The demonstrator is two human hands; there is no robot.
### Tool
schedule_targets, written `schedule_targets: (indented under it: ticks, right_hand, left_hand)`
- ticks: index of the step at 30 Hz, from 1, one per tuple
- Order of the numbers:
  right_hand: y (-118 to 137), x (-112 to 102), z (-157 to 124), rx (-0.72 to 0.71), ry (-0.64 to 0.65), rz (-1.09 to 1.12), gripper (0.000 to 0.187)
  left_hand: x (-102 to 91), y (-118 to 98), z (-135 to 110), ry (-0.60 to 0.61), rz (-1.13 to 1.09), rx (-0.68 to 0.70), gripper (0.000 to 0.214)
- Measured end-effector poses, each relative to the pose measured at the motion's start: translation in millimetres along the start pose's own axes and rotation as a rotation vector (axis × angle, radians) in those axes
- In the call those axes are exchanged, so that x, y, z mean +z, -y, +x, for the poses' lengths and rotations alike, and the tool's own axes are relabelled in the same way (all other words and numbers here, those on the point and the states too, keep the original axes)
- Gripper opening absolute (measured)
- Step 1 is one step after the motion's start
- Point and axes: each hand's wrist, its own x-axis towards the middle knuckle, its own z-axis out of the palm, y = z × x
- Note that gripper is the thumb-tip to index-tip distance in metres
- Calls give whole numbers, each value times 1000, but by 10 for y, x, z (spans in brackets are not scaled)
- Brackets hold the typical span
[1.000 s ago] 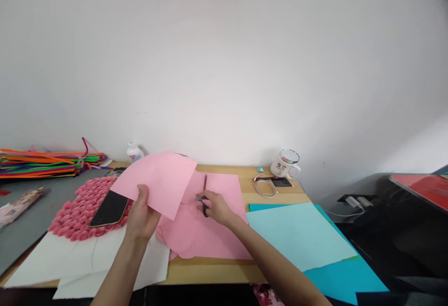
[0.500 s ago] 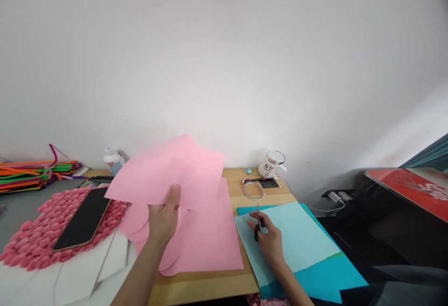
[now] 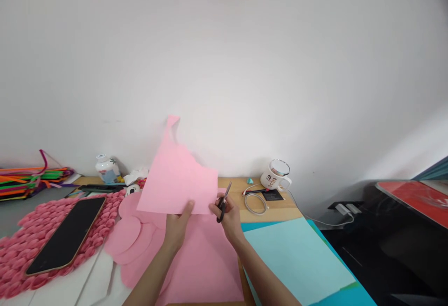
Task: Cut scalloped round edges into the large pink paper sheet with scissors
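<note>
My left hand [image 3: 178, 225] grips the lower edge of a pink paper sheet [image 3: 178, 175], thumb on the near face and fingers hidden behind. The sheet stands raised, its top edge cut unevenly, with a narrow strip sticking up at the upper left. My right hand [image 3: 229, 215] is closed around small dark-handled scissors [image 3: 221, 208], blades pointing up, beside the sheet's lower right corner. Its thumb and finger are at that corner; whether they pinch it is unclear. Below lies a larger pink sheet [image 3: 213, 259]. Round pink paper cutouts [image 3: 124, 236] overlap to the left.
A phone [image 3: 66, 236] lies on a pink knitted mat [image 3: 21, 240] at left, near pipe cleaners [image 3: 31, 180] and a white bottle [image 3: 108, 169]. At right are a mug [image 3: 275, 175], a coiled cable [image 3: 255, 204] and light blue paper [image 3: 297, 254].
My right hand has moved left with the scissors, from the blue paper to the pink sheet. The raised sheet has turned, and its narrow strip now points up. The view has shifted slightly.
</note>
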Motion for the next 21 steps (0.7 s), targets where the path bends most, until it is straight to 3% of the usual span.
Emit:
schedule_targets:
  ticks: [3,10,14,21]
  right_hand:
    - [2,-90,50,-25,-7,-6,28]
    - [-33,-150,64,-2,67,-5,27]
    - [-42,-61,19,37,127,5,24]
    - [-95,115,23,24,191,13,18]
  left_hand:
    - [53,44,-11,27,165,35,9]
    - [133,190,78,-32,369,103,21]
    - [109,254,121,-40,377,138,13]
    - [-16,324,131,-49,292,143,17]
